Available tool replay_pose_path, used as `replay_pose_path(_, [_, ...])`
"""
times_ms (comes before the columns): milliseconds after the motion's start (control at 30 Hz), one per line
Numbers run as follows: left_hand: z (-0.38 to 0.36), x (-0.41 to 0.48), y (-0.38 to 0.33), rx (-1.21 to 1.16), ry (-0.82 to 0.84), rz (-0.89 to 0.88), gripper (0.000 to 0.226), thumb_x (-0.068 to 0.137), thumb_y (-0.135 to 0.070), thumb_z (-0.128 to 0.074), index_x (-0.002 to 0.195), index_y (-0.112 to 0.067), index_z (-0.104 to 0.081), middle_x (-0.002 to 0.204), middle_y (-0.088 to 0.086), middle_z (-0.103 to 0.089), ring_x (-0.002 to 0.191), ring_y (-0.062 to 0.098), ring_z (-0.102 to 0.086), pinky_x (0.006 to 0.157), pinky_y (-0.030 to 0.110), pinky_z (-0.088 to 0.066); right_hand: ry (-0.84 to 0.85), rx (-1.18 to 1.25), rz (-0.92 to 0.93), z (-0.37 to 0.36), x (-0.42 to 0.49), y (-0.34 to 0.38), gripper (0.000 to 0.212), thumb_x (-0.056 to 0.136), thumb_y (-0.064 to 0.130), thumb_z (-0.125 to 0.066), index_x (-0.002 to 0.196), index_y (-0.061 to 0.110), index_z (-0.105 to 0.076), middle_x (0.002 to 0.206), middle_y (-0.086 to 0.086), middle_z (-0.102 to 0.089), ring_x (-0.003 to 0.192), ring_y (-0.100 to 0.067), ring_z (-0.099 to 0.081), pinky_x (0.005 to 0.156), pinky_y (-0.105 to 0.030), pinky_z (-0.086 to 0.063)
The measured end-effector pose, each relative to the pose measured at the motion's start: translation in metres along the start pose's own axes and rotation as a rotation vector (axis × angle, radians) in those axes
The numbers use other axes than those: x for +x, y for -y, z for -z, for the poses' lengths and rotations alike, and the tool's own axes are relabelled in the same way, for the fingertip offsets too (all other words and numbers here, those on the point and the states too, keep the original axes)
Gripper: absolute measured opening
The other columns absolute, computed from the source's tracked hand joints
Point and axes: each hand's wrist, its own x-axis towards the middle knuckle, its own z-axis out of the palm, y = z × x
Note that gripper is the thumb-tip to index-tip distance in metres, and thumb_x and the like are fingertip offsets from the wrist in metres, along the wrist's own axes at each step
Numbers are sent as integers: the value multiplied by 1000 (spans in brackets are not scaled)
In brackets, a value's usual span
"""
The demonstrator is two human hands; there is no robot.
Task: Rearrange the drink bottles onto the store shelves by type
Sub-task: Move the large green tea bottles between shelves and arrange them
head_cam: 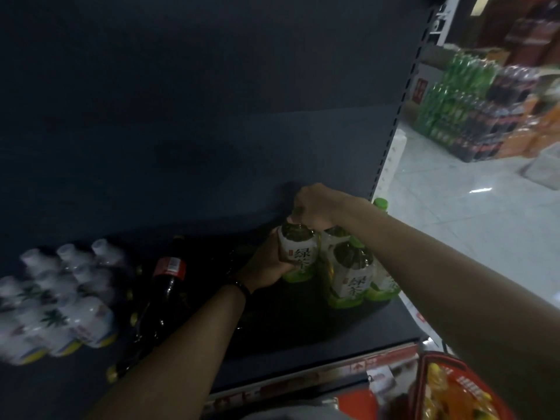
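On the dark shelf (303, 334), toward its right end, a green tea bottle (298, 253) is upright with both hands on it. The left hand (266, 263), a dark band at its wrist, wraps its grip round the bottle's labelled body from the left. The right hand (316, 207) comes from above, its grip clenched over the bottle's cap and neck, which it hides. Just beside it on the right stand more green tea bottles (351, 272), packed close together. Further left is a cola bottle (168, 277) with a red label, and a blurred cluster of white bottles (60, 301) fills the shelf's left part. A red basket (439, 356) shows at the lower right
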Motion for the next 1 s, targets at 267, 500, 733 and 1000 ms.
replay_pose_path(267, [36,-59,-31,106,-39,63,56,92,-18,-78,141,-8,-53,121,-8,-59,107,9,-62,76,2,-44,-319,179,-34,-19,-43,20,42,104,42,-61,139,20,-64,132,-5,-69,121,-27,-65,99,-38,-52])
replay_pose_path(500, [78,-167,-22,185,76,148,9,96,-32,-73,101,-25,-71,91,-5,-74,81,13,-73,73,32,-61,-274,412,-55,-109,-108,87,17,101,25,-66,114,16,-74,101,-5,-74,93,-26,-70,76,-25,-46])
replay_pose_path(733, [104,-282,38,374,437,257,22,97,-50,-66,88,-30,-65,88,-9,-67,86,11,-67,82,31,-57,-153,477,-16,-195,-144,168,20,94,32,-67,104,19,-77,98,-1,-77,95,-27,-74,81,-35,-55])
replay_pose_path(1000, [103,-420,99,263,295,472,13,104,-41,-62,92,-34,-63,80,-15,-61,74,0,-60,65,16,-43,122,566,148,-273,-182,237,24,103,37,-67,121,23,-73,113,6,-74,91,-9,-70,79,-22,-58])
